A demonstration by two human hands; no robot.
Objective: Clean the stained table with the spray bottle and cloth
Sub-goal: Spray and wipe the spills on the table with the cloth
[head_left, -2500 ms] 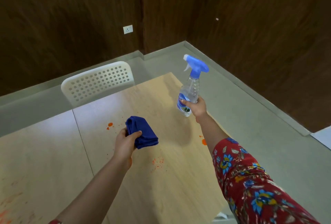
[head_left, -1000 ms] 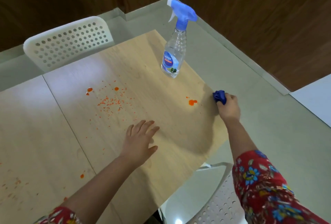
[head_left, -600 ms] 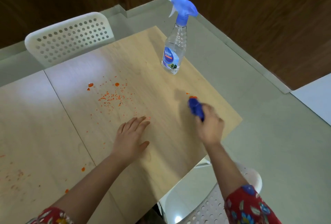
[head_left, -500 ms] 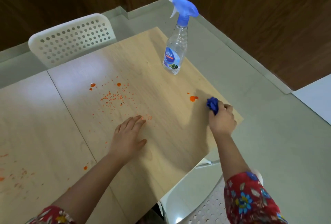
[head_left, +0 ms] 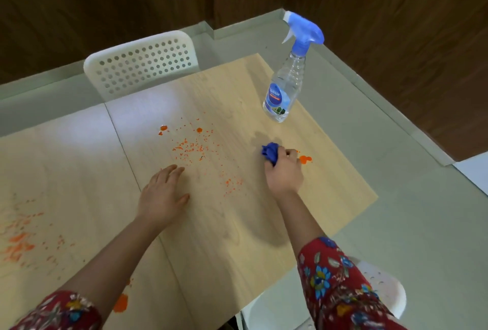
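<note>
Cloth moved: half a second ago the right hand [head_left: 285, 173] had it at 3 o'clock of the orange blob [head_left: 305, 159], now it's at 9 o'clock. Blob not gone.
Light wooden table [head_left: 237, 224]: orange speckle stains [head_left: 190, 148] mid-top.
Clear plastic spray bottle with blue trigger head [head_left: 284, 92]: upright at 1 o'clock, nobody touching it.
Crumpled dark-blue cloth [head_left: 269, 154]: on the tabletop, right fist clenched round it.
Left hand [head_left: 163, 195]: flat, palm down, fingers straight.
</note>
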